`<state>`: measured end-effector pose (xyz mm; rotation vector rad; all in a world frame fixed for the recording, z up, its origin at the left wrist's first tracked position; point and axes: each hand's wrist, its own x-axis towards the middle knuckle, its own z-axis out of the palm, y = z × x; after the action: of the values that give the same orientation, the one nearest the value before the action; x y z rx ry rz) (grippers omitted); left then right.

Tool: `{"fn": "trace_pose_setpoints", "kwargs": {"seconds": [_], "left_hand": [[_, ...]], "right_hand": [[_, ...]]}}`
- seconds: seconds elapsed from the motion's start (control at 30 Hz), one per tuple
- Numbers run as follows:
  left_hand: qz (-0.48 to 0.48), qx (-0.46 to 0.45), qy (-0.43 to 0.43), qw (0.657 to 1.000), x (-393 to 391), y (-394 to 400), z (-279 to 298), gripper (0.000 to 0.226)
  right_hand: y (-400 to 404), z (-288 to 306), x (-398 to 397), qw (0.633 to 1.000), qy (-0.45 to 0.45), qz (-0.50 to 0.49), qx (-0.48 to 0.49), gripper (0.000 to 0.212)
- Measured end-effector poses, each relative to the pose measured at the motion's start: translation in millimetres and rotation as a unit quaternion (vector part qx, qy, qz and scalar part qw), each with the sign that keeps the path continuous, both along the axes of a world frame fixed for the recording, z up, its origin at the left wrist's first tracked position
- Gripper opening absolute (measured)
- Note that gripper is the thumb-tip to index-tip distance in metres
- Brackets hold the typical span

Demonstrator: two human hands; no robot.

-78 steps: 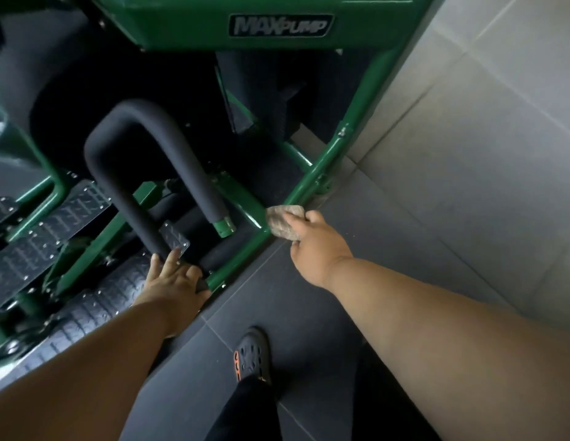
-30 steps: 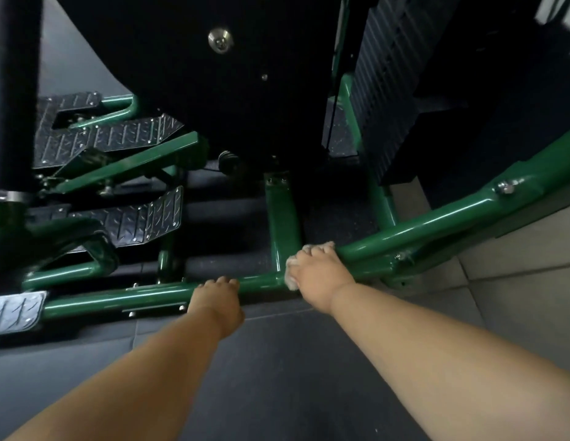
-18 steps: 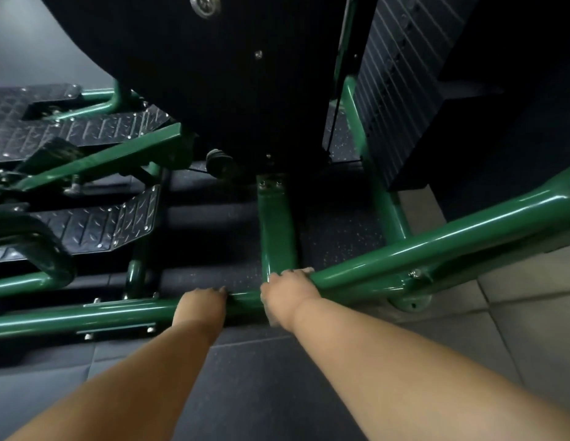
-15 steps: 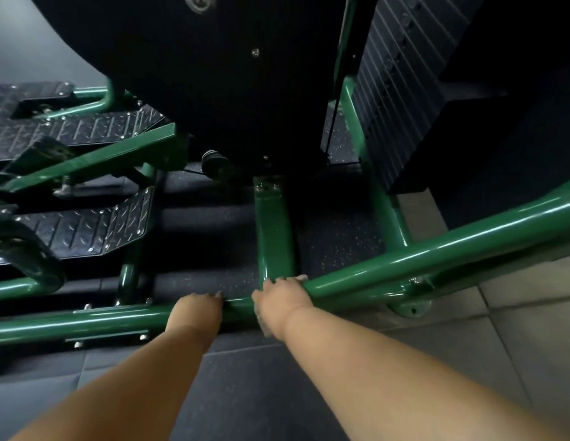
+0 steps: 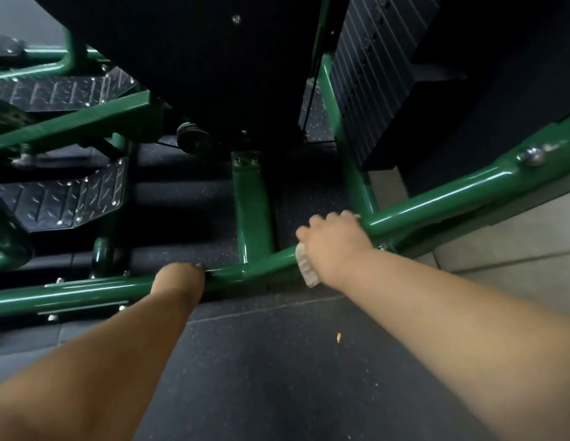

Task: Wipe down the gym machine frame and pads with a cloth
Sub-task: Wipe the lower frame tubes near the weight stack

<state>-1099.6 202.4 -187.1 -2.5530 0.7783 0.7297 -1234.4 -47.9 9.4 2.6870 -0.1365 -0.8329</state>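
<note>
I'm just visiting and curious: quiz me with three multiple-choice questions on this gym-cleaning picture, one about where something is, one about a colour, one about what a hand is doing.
1. Where is the cloth?
A. on the floor
B. under the right hand, wrapped on the low frame tube
C. draped over the weight stack

2. What colour is the frame tube?
A. green
B. red
C. silver

3. What is the left hand doing?
A. holding a spray bottle
B. hanging free in the air
C. resting on the frame tube, with no cloth

Answers:
1 B, the pale cloth shows under the palm and fingers on the tube.
2 A, the paint is glossy green.
3 C, the left hand sits on the tube left of the upright junction; how its fingers lie is hidden.
</note>
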Motion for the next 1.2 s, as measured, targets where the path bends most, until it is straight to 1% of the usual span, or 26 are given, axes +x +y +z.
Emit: {"fn": "trace_pose_setpoints", "kwargs": {"seconds": [0.1, 0.2, 0.27, 0.33, 0.4, 0.5, 0.53, 0.6, 0.67, 0.7, 0.77, 0.83, 0.9, 0.97, 1.03, 1.1, 1.13, 1.2], "left_hand": [[-0.014, 0.004, -0.007, 1.000, -0.6, -2.2, 3.0, 0.042], [-0.030, 0.026, -0.017, 0.999, -0.6, -2.5, 7.6, 0.046], [-0.026, 0.026, -0.017, 0.999, -2.2, -1.7, 7.8, 0.048], [-0.018, 0.020, -0.018, 0.999, -2.2, -1.6, 6.7, 0.046], [-0.009, 0.019, -0.014, 1.000, -1.7, -2.0, 9.5, 0.042], [0.001, 0.008, -0.014, 1.000, -6.1, -3.3, 13.3, 0.036], [-0.003, 0.007, -0.021, 1.000, -7.3, -4.0, 14.8, 0.035], [-0.005, 0.005, -0.028, 1.000, -7.9, -3.8, 15.7, 0.035], [-0.005, 0.003, -0.028, 1.000, -8.1, -3.7, 16.3, 0.037], [-0.001, 0.000, -0.027, 1.000, -9.4, -5.1, 17.6, 0.037], [0.006, -0.003, -0.030, 1.000, -11.6, -7.0, 19.8, 0.036], [0.014, -0.006, -0.034, 0.999, -13.4, -7.2, 21.1, 0.035], [0.014, -0.008, -0.034, 0.999, -13.8, -6.3, 20.5, 0.036], [0.025, -0.011, -0.030, 0.999, -13.6, -5.7, 20.0, 0.036], [0.027, -0.011, -0.025, 0.999, -13.1, -4.6, 18.3, 0.038], [0.028, -0.011, -0.024, 0.999, -13.3, -4.8, 18.2, 0.038], [0.029, -0.008, -0.023, 0.999, -13.0, -5.2, 18.2, 0.037], [0.029, -0.008, -0.021, 0.999, -12.7, -6.1, 16.5, 0.038]], "right_hand": [[-9.0, 8.7, -8.4, 0.999, -0.015, -0.039, -0.015, 0.055], [9.4, -21.3, -2.3, 0.998, -0.031, -0.051, -0.005, 0.045], [21.3, -39.9, 6.9, 0.998, -0.027, -0.047, 0.013, 0.048], [23.9, -45.9, 14.2, 0.999, -0.014, -0.034, 0.017, 0.055], [19.1, -34.2, 15.5, 1.000, -0.012, -0.010, 0.001, 0.055], [-10.8, 9.9, 1.1, 0.999, -0.029, -0.005, -0.037, 0.041], [-27.5, 32.0, -5.3, 0.998, -0.037, -0.018, -0.053, 0.038], [-61.3, 76.7, -18.3, 0.994, -0.051, -0.063, -0.078, 0.042], [-79.5, 101.7, -27.9, 0.989, -0.064, -0.100, -0.088, 0.040], [-81.3, 102.0, -29.3, 0.989, -0.067, -0.100, -0.090, 0.036], [-66.6, 83.9, -24.6, 0.991, -0.067, -0.066, -0.093, 0.032], [-41.6, 53.4, -15.7, 0.994, -0.046, -0.045, -0.085, 0.036], [-23.0, 25.9, -9.1, 0.996, -0.016, -0.032, -0.079, 0.044], [-17.1, 17.2, -9.9, 0.997, -0.015, -0.019, -0.076, 0.044], [-27.7, 29.5, -16.9, 0.996, -0.045, -0.003, -0.081, 0.041], [-52.1, 54.3, -28.7, 0.989, -0.067, 0.005, -0.129, 0.039], [-69.7, 69.5, -34.9, 0.985, -0.081, -0.010, -0.152, 0.039], [-100.8, 96.5, -50.1, 0.976, -0.135, -0.051, -0.163, 0.043]]}}
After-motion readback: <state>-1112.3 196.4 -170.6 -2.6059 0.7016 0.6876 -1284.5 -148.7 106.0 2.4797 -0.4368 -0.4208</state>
